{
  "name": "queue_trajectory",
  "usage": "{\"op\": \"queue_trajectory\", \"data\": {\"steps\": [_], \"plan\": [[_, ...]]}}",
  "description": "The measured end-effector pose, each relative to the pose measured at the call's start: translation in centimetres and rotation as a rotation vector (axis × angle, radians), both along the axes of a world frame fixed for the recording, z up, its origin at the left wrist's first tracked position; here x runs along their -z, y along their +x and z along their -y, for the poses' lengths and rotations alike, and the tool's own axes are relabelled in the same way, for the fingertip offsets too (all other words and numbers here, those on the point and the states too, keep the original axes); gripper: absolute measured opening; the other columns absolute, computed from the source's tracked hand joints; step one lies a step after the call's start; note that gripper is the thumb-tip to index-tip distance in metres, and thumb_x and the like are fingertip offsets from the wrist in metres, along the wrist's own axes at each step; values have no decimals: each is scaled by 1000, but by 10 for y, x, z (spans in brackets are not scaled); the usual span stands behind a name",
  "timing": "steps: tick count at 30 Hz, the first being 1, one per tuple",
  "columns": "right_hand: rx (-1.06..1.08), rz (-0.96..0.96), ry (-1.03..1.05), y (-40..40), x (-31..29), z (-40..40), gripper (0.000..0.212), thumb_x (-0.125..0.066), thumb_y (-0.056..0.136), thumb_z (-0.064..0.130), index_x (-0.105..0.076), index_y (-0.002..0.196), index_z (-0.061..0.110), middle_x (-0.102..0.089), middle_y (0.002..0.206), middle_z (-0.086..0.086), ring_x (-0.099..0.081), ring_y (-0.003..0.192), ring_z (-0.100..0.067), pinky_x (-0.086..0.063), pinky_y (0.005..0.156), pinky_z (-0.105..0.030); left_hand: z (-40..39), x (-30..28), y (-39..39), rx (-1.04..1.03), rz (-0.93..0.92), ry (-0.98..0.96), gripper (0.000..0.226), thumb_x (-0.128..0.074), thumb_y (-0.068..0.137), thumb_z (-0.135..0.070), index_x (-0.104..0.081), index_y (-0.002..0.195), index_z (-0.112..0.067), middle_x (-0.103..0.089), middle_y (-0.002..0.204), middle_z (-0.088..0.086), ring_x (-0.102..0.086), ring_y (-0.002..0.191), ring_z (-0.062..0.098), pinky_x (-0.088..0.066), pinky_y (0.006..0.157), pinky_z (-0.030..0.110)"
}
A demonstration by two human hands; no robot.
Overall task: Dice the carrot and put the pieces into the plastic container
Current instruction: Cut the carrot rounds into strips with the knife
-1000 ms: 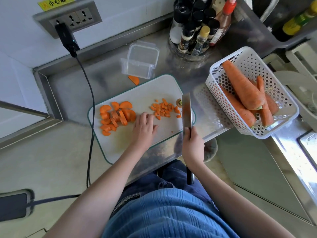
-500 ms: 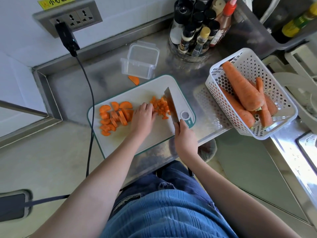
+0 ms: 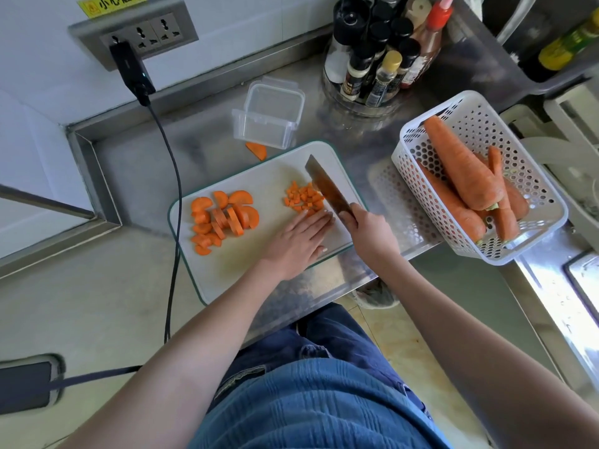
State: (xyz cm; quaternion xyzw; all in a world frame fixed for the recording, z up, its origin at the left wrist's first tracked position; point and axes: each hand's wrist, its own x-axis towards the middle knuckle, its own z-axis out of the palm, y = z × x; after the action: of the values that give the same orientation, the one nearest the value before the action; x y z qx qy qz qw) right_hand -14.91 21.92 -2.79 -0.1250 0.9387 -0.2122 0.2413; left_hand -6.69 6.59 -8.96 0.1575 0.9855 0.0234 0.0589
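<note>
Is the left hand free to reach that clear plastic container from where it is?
Probably yes. The left hand lies flat and holds nothing, and the plastic container stands open beyond the cutting board, with only bare board between; the knife lies to the right.

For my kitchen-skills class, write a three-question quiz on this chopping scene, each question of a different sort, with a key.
1. True or false: the plastic container already holds carrot pieces.
2. Which hand grips the knife? A) the left hand B) the right hand C) neither
3. Fill in: the whole carrots lie in a white ____.

Key
1. False: it looks empty, and the diced carrot and half-moon slices are on the cutting board.
2. B. The left hand lies flat beside the dice.
3. basket.
</note>
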Motion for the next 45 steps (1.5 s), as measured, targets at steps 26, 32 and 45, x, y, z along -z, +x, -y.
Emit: {"op": "queue_trajectory", "data": {"steps": [26,32,45], "plan": [[360,20,-188,35,-9,-42,28,-41,100,30,-53,86,9,-62,70,-7,-53,57,-22,-45,56,-38,-6,10,-75,-629,-153,512,85,-42,86,-58,-32,141,6,-33,147,23,-29,138,34,-16,113,37],[360,37,-176,39,-6,-46,26,-42,100,31,-54,85,14,-59,66,-7,-53,53,-23,-46,51,-39,0,9,-92,-558,-296,566,66,-29,98,-47,-41,135,7,-40,142,24,-34,135,35,-28,111,45],[294,68,-221,43,-9,-40,25,-42,100,30,-50,79,18,-53,59,0,-50,50,-21,-48,50,-42,21,3,-73,-425,-227,285,75,-36,91,-54,-27,145,-3,-27,152,16,-18,142,27,-9,115,44]]}}
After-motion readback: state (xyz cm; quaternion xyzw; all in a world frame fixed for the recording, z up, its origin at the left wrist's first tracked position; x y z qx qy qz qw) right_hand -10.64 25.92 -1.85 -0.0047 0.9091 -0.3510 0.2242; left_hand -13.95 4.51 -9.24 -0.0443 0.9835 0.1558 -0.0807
